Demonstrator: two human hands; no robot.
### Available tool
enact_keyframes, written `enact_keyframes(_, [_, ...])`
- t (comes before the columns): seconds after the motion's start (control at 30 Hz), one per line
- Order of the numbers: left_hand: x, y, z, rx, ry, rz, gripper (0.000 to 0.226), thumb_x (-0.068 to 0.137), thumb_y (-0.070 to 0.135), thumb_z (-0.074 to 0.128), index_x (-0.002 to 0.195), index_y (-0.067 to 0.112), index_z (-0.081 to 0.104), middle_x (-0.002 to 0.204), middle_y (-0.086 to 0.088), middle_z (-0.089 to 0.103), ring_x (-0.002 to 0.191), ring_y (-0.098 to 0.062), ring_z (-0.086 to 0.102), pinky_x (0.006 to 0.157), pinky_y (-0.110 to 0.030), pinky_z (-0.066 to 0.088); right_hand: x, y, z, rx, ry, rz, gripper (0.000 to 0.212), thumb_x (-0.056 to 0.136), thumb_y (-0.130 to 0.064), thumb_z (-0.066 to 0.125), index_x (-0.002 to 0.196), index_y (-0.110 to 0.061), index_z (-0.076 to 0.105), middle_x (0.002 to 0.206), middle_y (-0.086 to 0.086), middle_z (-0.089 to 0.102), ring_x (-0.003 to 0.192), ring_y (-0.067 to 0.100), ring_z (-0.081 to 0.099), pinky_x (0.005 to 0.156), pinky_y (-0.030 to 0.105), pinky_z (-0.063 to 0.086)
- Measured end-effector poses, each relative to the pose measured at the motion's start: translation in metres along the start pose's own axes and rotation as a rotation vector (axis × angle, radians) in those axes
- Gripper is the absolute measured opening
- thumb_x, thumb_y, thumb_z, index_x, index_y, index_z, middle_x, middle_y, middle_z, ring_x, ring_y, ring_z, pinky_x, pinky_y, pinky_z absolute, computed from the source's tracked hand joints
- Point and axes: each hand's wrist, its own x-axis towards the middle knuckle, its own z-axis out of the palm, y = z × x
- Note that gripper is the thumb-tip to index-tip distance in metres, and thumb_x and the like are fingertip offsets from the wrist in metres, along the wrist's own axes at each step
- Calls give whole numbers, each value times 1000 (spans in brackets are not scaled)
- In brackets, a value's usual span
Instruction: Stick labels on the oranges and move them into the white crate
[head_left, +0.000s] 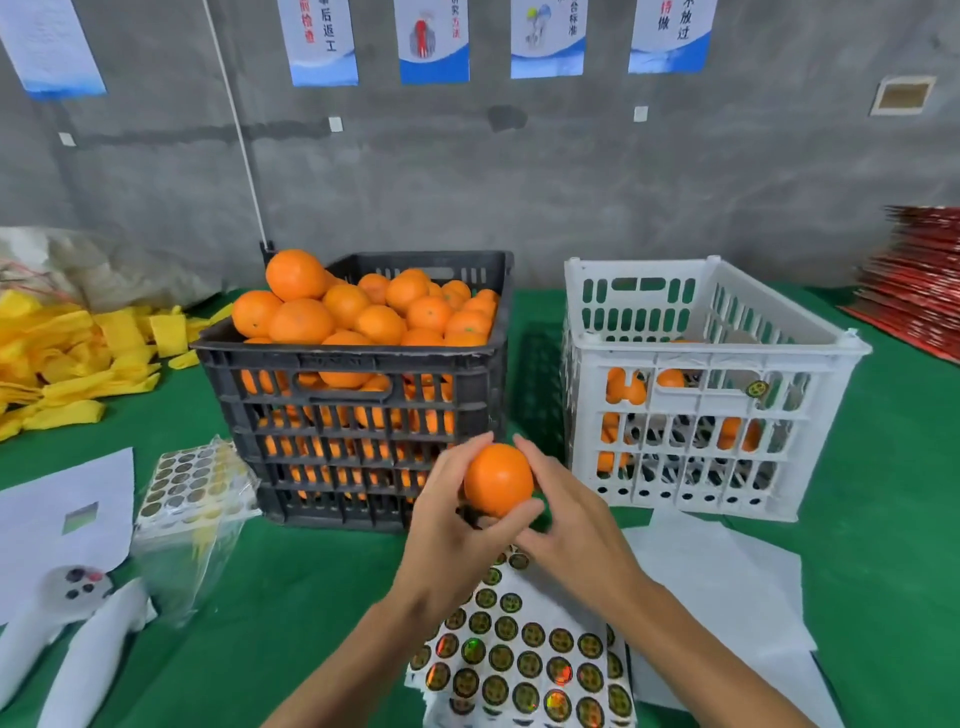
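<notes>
My left hand (451, 525) grips an orange (497, 479) in the air in front of the black crate (358, 395), thumb across its underside. My right hand (563, 512) touches the orange's right and lower side with its fingers; whether a label sits under them is hidden. Below both hands lies a sheet of round dark-and-gold labels (524, 654). The black crate is heaped with oranges (363, 306). To the right stands the white crate (696, 395) with several oranges (626, 387) low inside and one label (757, 388) stuck on its front wall.
A second label sheet in a plastic sleeve (195, 486) lies left of the black crate. Yellow foam sleeves (67, 358) are piled at far left, white paper (62, 512) lies near left, white sheets (727, 587) at right, and red flat packs (919, 280) are stacked far right.
</notes>
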Motion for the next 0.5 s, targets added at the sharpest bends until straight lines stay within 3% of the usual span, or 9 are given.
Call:
enact_keyframes(0.07, [-12, -22, 0, -77, -112, -145, 70, 81, 55, 84, 142, 49, 51, 139, 22, 55, 119, -8, 65, 91, -30, 61, -11, 10, 8, -90, -114, 15, 85, 93, -55, 66, 157, -48, 11, 140, -8, 53, 118, 14, 57, 96, 34, 52])
enact_keyframes(0.17, [-25, -46, 0, -189, -25, -314, 65, 78, 59, 85, 135, 50, 56, 130, 10, 65, 106, -14, 73, 88, -31, 61, -23, 24, 18, -26, -210, 106, 83, 88, -73, 57, 158, -44, 21, 148, -18, 48, 129, 3, 50, 107, 28, 46])
enact_keyframes(0.27, [-33, -60, 1, -152, -1, -402, 58, 80, 68, 78, 130, 52, 55, 120, 15, 68, 100, -18, 75, 91, -34, 61, -33, 41, 23, -99, -310, 168, 90, 83, -84, 50, 157, -37, 33, 159, -24, 35, 144, 0, 34, 119, 25, 30])
enact_keyframes(0.4, [-39, -59, 6, -137, -14, -404, 54, 83, 75, 69, 130, 55, 51, 117, 29, 64, 104, -1, 69, 84, -13, 55, -36, 48, 28, -155, -347, 164, 73, 91, -75, 49, 148, -30, 52, 155, -27, 39, 141, -1, 37, 115, 20, 29])
enact_keyframes(0.5, [-37, -58, 10, -158, 3, -429, 55, 82, 80, 64, 128, 54, 50, 114, 30, 64, 102, 1, 69, 82, -11, 54, -34, 48, 29, -174, -344, 146, 64, 93, -70, 51, 141, -29, 61, 149, -25, 49, 133, -3, 41, 109, 17, 32])
